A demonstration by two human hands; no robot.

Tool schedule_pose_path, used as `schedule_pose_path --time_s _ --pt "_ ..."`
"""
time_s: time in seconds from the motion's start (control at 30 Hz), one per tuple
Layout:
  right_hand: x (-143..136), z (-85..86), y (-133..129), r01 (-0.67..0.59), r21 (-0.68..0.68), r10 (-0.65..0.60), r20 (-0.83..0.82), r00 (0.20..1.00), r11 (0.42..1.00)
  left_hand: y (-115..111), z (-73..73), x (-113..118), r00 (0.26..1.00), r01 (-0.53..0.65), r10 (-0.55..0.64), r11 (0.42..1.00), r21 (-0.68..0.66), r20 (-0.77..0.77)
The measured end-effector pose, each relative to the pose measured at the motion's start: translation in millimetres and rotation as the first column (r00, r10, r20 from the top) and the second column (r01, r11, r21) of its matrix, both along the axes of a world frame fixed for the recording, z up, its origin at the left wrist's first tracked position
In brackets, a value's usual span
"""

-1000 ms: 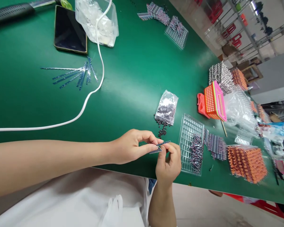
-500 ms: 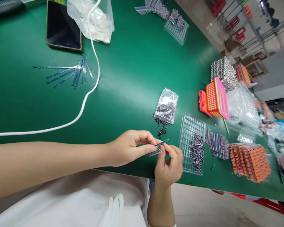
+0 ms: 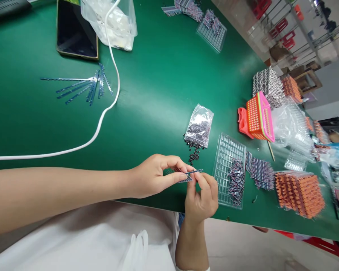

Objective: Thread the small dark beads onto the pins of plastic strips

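My left hand (image 3: 158,176) pinches a small dark gridded piece (image 3: 185,179) between thumb and fingers, near the table's front edge. Against its fingertips lies a thin blue strip (image 3: 194,171), whose right end meets the pinched fingertips of my right hand (image 3: 202,195). What else the right fingertips hold is too small to tell. Just beyond the hands, small dark beads (image 3: 194,155) spill from a clear plastic bag (image 3: 199,126). A clear compartment tray (image 3: 229,171) lies to the right, with a heap of thin dark and pink pieces (image 3: 236,182) in it.
Blue strips (image 3: 92,84) fan out beside a white cable (image 3: 101,119), below a phone (image 3: 77,30) and a clear container (image 3: 132,24). At right are an orange basket (image 3: 255,116), orange stacks (image 3: 299,194) and striped pieces (image 3: 261,173). Another tray (image 3: 219,39) lies farther back.
The thin blue strip at my fingertips has tilted to a flatter angle. Both hands stay almost in place, and the whole view has shifted slightly.
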State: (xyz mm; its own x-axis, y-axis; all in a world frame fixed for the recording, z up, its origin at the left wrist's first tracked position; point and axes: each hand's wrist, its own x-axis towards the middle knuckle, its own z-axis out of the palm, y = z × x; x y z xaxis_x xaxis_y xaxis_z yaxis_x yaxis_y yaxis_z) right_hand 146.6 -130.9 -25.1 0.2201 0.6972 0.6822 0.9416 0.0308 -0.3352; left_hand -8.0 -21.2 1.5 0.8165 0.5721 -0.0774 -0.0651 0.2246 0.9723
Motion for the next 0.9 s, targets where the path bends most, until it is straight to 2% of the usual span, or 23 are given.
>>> schedule_pose_path --time_s 0.2,0.5,0.6,0.7,0.8,0.9 --pt "-0.2 -1.5 0.2 -0.003 -0.001 0.003 0.010 1.000 1.000 1.2 0.5 -0.6 1.000 -0.002 0.003 0.997 0.081 -0.009" --pt "-0.8 -0.1 1.0 -0.027 -0.011 0.027 -0.010 1.000 1.000 2.5 -0.3 1.6 0.999 -0.004 0.002 0.998 -0.064 -0.035" --pt "-1.7 1.0 0.0 -0.043 -0.015 0.041 -0.108 0.993 0.999 4.1 1.1 2.7 1.000 -0.010 0.005 0.987 -0.162 -0.029" --pt "-3.1 2.9 -1.1 -0.080 -0.019 0.071 -0.303 0.950 0.997 5.4 1.5 3.6 0.999 -0.017 0.007 0.973 -0.230 -0.046" --pt "-4.2 4.9 -1.9 -0.102 -0.029 0.078 -0.450 0.890 0.994 5.6 0.3 4.5 0.997 -0.034 0.016 0.971 -0.235 -0.079" --pt "-4.4 6.0 -2.3 -0.100 -0.061 0.055 -0.507 0.860 0.993 5.3 -0.4 5.3 0.996 -0.039 0.019 0.974 -0.225 -0.092"
